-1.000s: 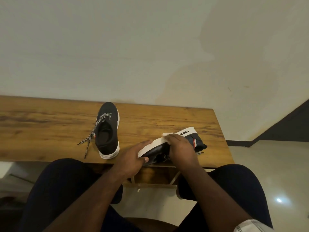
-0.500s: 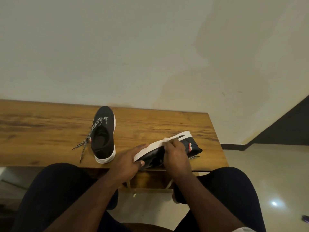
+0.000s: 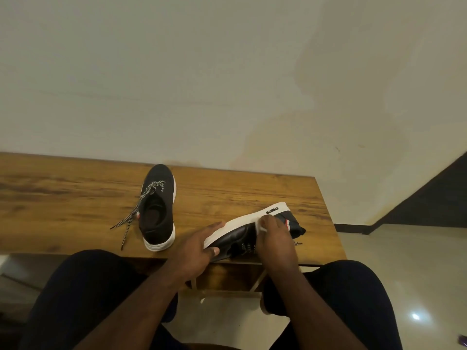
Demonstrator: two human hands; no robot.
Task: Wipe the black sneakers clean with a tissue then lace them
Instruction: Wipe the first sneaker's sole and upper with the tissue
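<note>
Hands work one tipped sneaker [image 3: 242, 236]: left hand [image 3: 194, 251] grips its toe, right hand [image 3: 274, 238] apparently pinches a tissue [image 3: 259, 224] against the sole.

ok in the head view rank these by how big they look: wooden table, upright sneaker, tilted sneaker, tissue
1. wooden table, largest by far.
2-3. upright sneaker and tilted sneaker: look alike; hands hide part of the tilted one, so unranked.
4. tissue, a small white bit at the right hand.

On the table [image 3: 75, 198], one sneaker [image 3: 158, 210] stands left of the tipped sneaker [image 3: 252, 231].
</note>
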